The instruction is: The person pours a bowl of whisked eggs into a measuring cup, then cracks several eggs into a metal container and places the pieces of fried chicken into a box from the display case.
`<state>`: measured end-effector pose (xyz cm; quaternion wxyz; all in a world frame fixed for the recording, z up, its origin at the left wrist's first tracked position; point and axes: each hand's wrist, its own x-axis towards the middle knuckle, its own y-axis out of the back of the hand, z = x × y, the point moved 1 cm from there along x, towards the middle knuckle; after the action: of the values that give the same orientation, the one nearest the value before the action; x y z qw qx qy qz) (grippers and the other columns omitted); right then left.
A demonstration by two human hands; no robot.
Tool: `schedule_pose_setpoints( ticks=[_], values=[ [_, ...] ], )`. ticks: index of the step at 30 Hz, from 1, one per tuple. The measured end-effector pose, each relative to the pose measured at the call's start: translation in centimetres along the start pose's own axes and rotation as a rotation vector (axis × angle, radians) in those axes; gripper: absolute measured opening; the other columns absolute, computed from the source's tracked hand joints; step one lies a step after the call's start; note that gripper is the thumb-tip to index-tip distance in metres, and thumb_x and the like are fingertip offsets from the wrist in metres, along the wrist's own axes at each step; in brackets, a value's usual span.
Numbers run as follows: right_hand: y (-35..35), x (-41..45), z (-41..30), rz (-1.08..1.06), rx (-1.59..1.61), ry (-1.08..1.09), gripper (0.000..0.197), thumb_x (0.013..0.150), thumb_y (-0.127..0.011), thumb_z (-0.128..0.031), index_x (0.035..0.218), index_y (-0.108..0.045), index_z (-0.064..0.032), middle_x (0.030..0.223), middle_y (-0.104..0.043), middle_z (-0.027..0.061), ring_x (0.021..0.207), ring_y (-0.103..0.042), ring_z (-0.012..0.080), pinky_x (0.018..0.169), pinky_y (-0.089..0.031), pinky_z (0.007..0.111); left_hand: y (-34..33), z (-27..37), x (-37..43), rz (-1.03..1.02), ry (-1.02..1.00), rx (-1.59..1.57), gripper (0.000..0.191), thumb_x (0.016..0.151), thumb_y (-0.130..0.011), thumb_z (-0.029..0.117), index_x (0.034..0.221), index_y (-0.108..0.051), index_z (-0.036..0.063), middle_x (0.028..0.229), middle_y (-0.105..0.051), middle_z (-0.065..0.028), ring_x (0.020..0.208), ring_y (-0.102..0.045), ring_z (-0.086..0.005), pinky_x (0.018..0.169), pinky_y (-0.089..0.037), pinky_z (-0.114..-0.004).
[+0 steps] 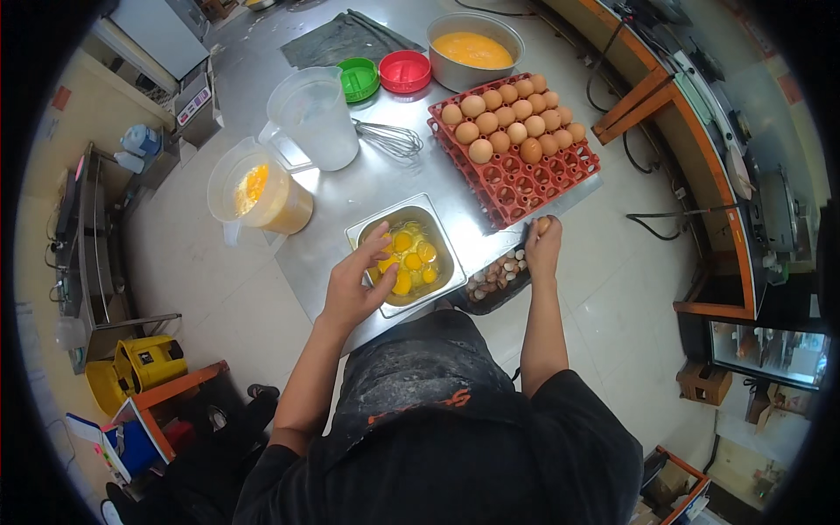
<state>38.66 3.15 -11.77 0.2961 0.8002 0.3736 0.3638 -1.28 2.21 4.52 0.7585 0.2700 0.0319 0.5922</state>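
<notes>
My left hand (359, 279) is over the left side of a square stainless steel pan (453, 274), fingers apart and holding nothing. Raw eggs with several whole yolks (412, 261) lie in the pan. At the table's right edge my right hand (545, 243) is closed on a brown egg (543, 225); whether its shell is whole cannot be told. Below that hand, a black container (489, 305) holds broken eggshells (499, 272). Brown eggs (518, 133) fill the far rows of stacked red egg trays (525, 213), whose near cells are bare.
On the steel table (321, 252) stand a plastic jug with egg (295, 210), another jug (328, 131), a whisk (394, 139), green (359, 79) and red (405, 71) round plastic pieces, a metal pot of yellow liquid (456, 72) and a dark cloth (341, 42).
</notes>
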Motion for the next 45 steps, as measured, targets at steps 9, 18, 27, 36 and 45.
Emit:
schedule_pose_setpoints(
  ticks=[9,18,27,36,45],
  values=[
    [6.6,-2.8,-16.2,-0.58,0.625,-0.062,0.028,0.102,-0.066,-0.022,0.12,-0.063,-0.0002,0.104,-0.07,0.0108,0.091,-0.065,0.0185,0.085,-0.053,0.034,-2.7,1.0,1.1,-0.187,-0.125,0.068,0.059,0.085,-0.083,0.011,0.139,-0.06,0.0069,0.137,-0.067,-0.0135,0.105,-0.073,-0.0287,0.095,-0.059,-0.037],
    [3.5,-2.6,-23.8,-1.297,0.841,-0.179,0.041,0.098,-0.072,-0.039,0.118,-0.07,-0.0031,0.079,-0.063,-0.0013,0.061,-0.054,0.0071,0.053,-0.043,0.025,-1.2,-1.1,0.6,-0.189,-0.181,0.027,0.053,0.079,-0.085,0.01,0.129,-0.068,0.004,0.128,-0.072,-0.0141,0.105,-0.075,-0.0282,0.094,-0.059,-0.034],
    [1.0,-2.6,-25.7,-1.432,0.71,-0.157,0.05,0.09,-0.078,-0.052,0.095,-0.074,-0.0018,0.065,-0.059,-0.0001,0.046,-0.05,0.0089,0.04,-0.035,0.027,0.7,-2.5,-1.9,-0.071,0.025,-0.067,0.048,0.077,-0.076,0.003,0.125,-0.07,0.001,0.118,-0.075,-0.0179,0.101,-0.076,-0.0314,0.089,-0.06,-0.035],
    [0.8,-0.4,-28.2,-1.19,-0.024,0.708,0.071,0.081,-0.083,-0.05,0.124,-0.061,0.0022,0.107,-0.071,0.0282,0.104,-0.068,0.0444,0.09,-0.054,0.049,2.4,-2.0,-0.3,-0.294,-0.32,0.66,0.055,0.071,-0.076,0.007,0.126,-0.07,0.01,0.131,-0.069,-0.0064,0.092,-0.07,-0.0259,0.081,-0.06,-0.036],
    [6.8,0.0,-19.5,-1.103,0.691,0.306,0.047,0.093,-0.076,-0.039,0.122,-0.064,-0.0048,0.096,-0.072,0.0138,0.087,-0.07,0.0212,0.071,-0.057,0.035,-4.5,1.3,1.4,-0.218,-0.331,0.148,0.067,0.083,-0.079,0.013,0.146,-0.057,0.014,0.14,-0.064,-0.0109,0.103,-0.071,-0.0313,0.086,-0.06,-0.04]
  ],
)
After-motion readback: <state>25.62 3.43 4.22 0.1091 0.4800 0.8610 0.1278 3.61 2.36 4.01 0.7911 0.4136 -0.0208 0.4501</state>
